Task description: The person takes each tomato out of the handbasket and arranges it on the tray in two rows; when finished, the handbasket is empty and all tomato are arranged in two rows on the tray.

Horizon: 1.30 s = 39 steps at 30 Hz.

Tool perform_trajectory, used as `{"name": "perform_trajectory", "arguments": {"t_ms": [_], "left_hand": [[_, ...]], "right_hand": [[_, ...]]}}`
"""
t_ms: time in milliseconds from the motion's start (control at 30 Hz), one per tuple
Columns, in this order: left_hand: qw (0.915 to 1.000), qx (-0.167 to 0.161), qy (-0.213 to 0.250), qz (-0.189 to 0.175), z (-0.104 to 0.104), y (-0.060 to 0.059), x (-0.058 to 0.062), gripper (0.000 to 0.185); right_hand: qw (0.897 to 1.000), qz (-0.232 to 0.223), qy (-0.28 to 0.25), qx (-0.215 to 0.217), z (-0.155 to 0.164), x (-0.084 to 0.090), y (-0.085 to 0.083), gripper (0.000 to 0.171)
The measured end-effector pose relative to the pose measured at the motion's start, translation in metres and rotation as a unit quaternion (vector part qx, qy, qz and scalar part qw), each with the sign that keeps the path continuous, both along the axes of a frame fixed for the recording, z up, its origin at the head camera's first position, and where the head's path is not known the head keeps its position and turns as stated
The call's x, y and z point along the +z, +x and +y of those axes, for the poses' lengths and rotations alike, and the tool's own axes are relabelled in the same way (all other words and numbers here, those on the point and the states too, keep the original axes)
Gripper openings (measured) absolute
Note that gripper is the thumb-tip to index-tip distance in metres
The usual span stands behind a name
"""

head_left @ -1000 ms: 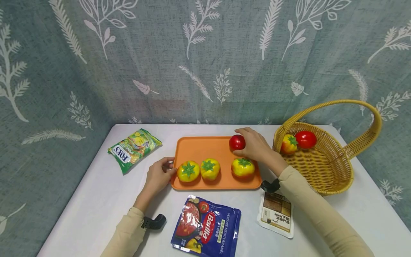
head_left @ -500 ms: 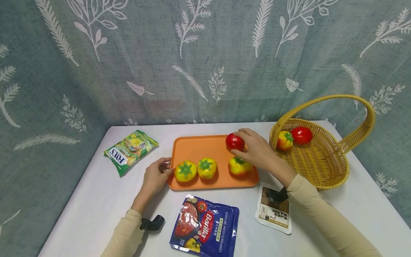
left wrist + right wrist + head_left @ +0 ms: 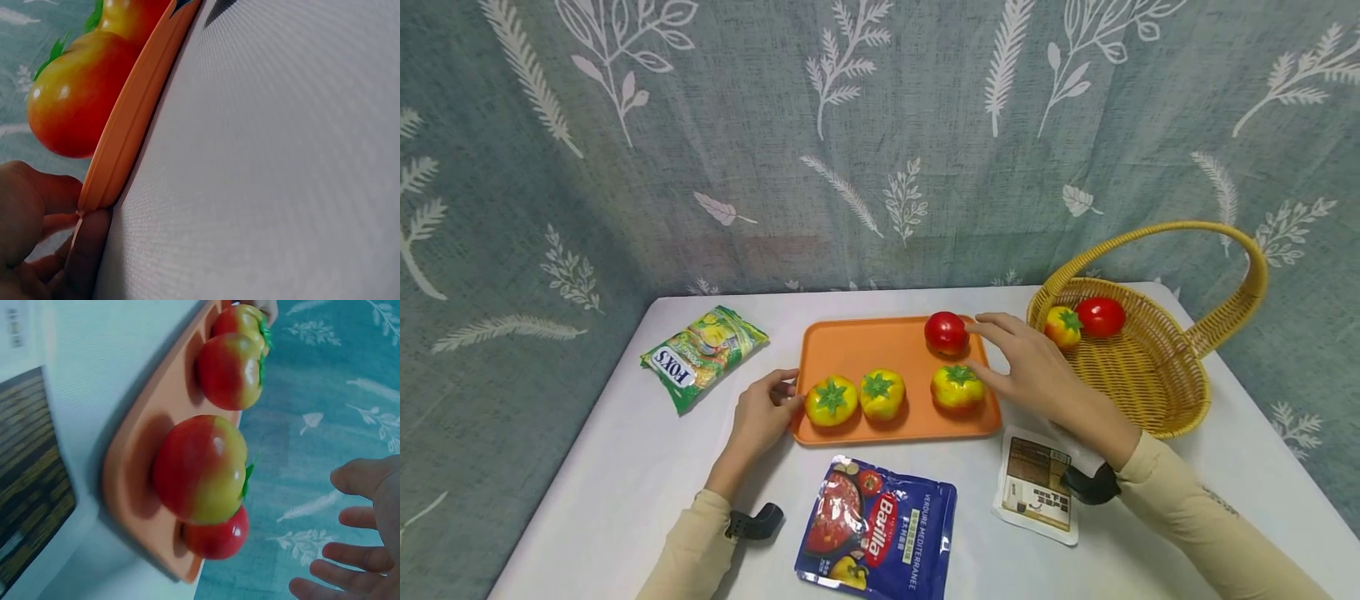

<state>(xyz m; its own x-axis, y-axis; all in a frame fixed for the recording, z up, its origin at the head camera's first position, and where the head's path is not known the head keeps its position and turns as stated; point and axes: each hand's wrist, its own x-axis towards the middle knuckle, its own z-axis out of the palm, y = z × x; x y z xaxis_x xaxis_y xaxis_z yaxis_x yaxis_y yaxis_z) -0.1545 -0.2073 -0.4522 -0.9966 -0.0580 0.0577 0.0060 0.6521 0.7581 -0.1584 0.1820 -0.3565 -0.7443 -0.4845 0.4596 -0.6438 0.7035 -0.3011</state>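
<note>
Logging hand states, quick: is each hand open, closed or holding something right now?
Left hand: holding the tray by its edge.
Right hand: open, holding nothing.

A glossy red fruit (image 3: 946, 333) sits on the orange tray (image 3: 850, 343) near one corner.

I read FOX'S on the green bag (image 3: 704, 357), Barilla and VERDURE MEDITERRANEE on the blue pouch (image 3: 876, 529); the white packet's (image 3: 1037, 485) characters are too small for me.
</note>
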Motion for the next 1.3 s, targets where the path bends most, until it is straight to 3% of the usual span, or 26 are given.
{"name": "perform_trajectory", "arguments": {"t_ms": [233, 367, 667, 1000, 1300], "left_hand": [[1.0000, -0.002, -0.001, 0.000, -0.001, -0.001, 0.002, 0.040], [1.0000, -0.003, 0.002, 0.001, -0.001, -0.001, 0.001, 0.040], [1.0000, -0.001, -0.004, -0.001, -0.002, 0.000, 0.000, 0.040], [1.0000, -0.003, -0.001, 0.007, -0.001, 0.001, 0.000, 0.040], [1.0000, 0.000, 0.009, -0.002, 0.000, 0.001, 0.000, 0.041]], "right_hand": [[1.000, -0.012, 0.004, -0.015, 0.017, -0.001, 0.014, 0.044], [1.000, 0.005, -0.001, -0.007, 0.026, -0.001, 0.019, 0.040], [0.998, 0.033, -0.059, -0.009, 0.046, -0.004, 0.029, 0.031], [0.993, 0.062, -0.095, 0.000, 0.064, 0.000, 0.027, 0.032], [0.991, 0.092, -0.076, -0.054, 0.088, 0.009, 0.015, 0.032]]}}
